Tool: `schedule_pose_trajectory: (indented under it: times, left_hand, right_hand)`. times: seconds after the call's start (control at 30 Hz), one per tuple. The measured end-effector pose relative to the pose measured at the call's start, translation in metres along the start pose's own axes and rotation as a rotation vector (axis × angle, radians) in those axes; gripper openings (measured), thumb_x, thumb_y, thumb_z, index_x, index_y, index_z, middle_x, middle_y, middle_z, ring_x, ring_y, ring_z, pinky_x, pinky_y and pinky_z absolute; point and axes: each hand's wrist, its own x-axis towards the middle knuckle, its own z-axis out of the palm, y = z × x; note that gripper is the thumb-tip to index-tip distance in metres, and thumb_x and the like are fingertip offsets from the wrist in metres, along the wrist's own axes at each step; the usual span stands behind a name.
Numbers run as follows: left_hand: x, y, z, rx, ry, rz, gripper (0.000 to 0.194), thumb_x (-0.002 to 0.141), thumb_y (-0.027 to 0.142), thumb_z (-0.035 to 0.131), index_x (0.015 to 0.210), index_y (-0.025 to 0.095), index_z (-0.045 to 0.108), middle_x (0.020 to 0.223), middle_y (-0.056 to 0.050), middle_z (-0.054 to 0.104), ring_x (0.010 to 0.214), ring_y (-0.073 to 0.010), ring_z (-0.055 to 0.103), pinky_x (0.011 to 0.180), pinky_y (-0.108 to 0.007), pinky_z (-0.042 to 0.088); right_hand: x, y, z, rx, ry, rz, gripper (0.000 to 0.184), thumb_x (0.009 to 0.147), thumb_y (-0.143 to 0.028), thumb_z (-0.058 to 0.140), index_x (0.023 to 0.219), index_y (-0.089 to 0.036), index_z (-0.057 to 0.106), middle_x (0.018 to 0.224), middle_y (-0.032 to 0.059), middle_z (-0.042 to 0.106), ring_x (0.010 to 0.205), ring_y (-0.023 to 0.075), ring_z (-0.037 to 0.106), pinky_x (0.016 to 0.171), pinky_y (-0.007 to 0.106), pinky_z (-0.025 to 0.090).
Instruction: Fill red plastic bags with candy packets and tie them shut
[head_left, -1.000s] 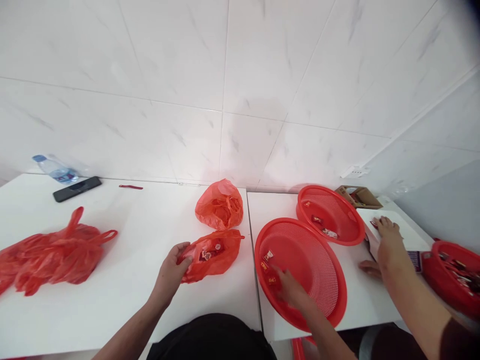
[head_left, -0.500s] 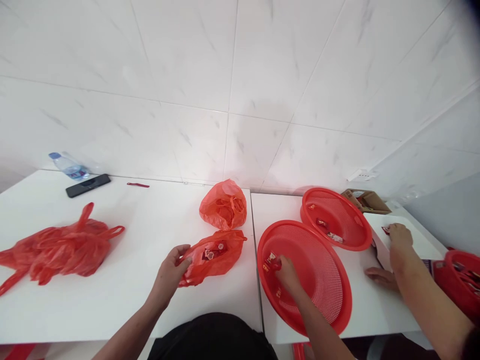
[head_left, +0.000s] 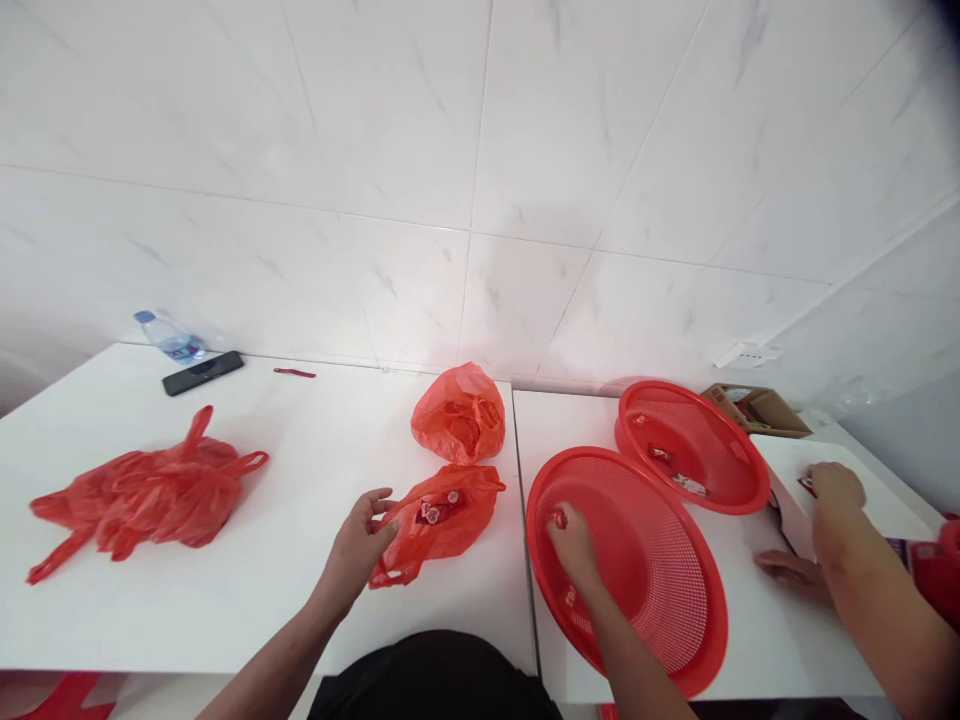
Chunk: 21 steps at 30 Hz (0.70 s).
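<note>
Right hand [head_left: 574,548] is down inside the large red mesh basket [head_left: 675,625], fingers bunched on a small red packet [head_left: 556,519]. Left hand [head_left: 354,553] is open, fingers apart, against a red plastic bag [head_left: 442,520] holding packets, just left of that basket. A second red basket [head_left: 694,440] sits tilted beyond it; a co-worker's hands [head_left: 836,490] rest on a white box [head_left: 885,500] to its right.
</note>
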Motion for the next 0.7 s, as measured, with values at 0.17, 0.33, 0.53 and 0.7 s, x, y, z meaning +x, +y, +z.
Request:
schedule_pose_trajectory:
  times: [0.17,0.33,0.53,0.7]
  left_hand:
    - [0.003,0.002,0.005,-0.058,-0.017,-0.003,0.049,0.075,0.037,0.061,0.120,0.020,0.048,0.112,-0.008,0.062,0.084,-0.0200,0.067,0.070,-0.034,0.057]
    - [0.004,0.011,0.013,-0.111,-0.026,0.008,0.048,0.076,0.037,0.060,0.119,0.020,0.047,0.114,-0.009,0.063,0.083,-0.0192,0.067,0.068,-0.032,0.055]
    - [0.006,0.009,0.010,-0.111,0.023,0.016,0.049,0.073,0.035,0.063,0.117,0.019,0.050,0.113,-0.011,0.065,0.082,-0.0192,0.066,0.068,-0.032,0.055]
    - [0.009,0.004,0.004,-0.102,0.029,-0.013,0.049,0.075,0.037,0.063,0.119,0.019,0.050,0.119,-0.013,0.063,0.091,-0.0217,0.066,0.075,-0.036,0.056]
  right_hand:
    - [-0.015,-0.059,0.022,0.163,-0.200,-0.058,0.019,0.076,-0.029,0.053,0.090,-0.022,0.062,0.089,0.0032,0.064,0.079,0.0199,0.060,0.071,0.031,0.049]
    - [-0.032,-0.111,0.063,0.323,-0.465,-0.130,0.041,0.074,-0.028,0.062,0.114,-0.025,0.060,0.112,0.0044,0.062,0.092,0.0194,0.062,0.084,0.034,0.051]
    - [-0.021,-0.105,0.045,0.232,-0.381,-0.166,0.031,0.080,-0.032,0.055,0.108,-0.023,0.063,0.114,0.0065,0.064,0.088,0.0181,0.064,0.081,0.031,0.052]
    - [-0.017,-0.046,-0.019,-0.044,-0.196,0.010,0.017,0.081,-0.033,0.052,0.078,-0.024,0.066,0.076,0.0039,0.069,0.074,0.0210,0.065,0.066,0.030,0.051]
